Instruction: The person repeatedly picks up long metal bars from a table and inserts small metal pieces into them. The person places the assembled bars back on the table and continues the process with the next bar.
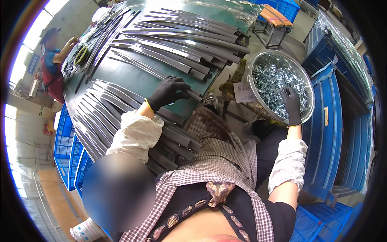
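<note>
My left hand (168,93), in a black glove, is closed round a dark metal rail (195,95) near its end, which juts out past my fingers toward the table edge. The rail runs back to the upper left over the green table (105,69). On the right, my black-gloved right hand (292,106) reaches into a round metal bowl (309,89) of small shiny metal clips (269,82). Its fingers are bent together among the clips; what they pinch, if anything, is too small to make out.
Piles of dark rails lie on the table's far side (177,40) and near my left arm (96,117). A co-worker (52,66) stands at the far left. Blue metal bins (324,125) flank the bowl. Blue crates (64,141) and a wooden-topped stool (276,16) stand around.
</note>
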Demonstrator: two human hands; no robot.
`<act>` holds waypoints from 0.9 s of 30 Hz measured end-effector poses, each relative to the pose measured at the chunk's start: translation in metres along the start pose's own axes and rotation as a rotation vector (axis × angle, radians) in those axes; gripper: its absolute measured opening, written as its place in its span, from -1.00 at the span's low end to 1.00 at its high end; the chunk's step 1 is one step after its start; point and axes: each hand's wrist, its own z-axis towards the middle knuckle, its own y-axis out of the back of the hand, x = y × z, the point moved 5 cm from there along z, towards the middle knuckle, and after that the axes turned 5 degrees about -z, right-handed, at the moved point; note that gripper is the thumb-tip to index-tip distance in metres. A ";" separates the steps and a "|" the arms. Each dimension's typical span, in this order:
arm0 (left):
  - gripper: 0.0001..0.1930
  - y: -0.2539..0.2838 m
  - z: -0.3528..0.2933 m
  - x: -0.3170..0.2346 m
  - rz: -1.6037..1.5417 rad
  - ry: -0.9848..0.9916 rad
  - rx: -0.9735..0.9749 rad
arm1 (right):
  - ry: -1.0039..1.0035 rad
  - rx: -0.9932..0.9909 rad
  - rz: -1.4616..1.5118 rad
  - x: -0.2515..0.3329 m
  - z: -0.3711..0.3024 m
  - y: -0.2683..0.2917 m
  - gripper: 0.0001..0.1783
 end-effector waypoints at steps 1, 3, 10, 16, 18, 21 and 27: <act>-0.70 0.000 0.001 -0.001 -0.018 0.005 0.004 | -0.011 0.003 -0.033 0.002 -0.001 0.001 -0.81; -0.71 -0.001 0.005 -0.003 -0.052 0.011 0.009 | -0.032 0.003 -0.099 0.004 0.000 0.005 -0.83; -0.69 -0.038 0.008 -0.033 -0.245 0.011 0.293 | -0.182 -0.020 0.056 -0.018 0.005 0.016 -0.76; -0.51 -0.029 0.010 -0.027 0.015 -0.053 -0.005 | -0.114 -0.035 -0.044 -0.013 0.003 0.020 -0.77; -0.47 -0.029 0.004 -0.019 -0.012 -0.026 0.032 | -0.255 0.016 0.090 -0.008 -0.002 0.018 -0.75; -0.51 -0.033 0.001 -0.007 0.013 0.001 0.072 | -0.357 0.038 0.253 0.003 -0.008 0.014 -0.72; -0.60 -0.036 0.005 -0.018 0.140 -0.045 0.057 | -0.425 -0.041 0.386 -0.006 -0.013 0.020 -0.74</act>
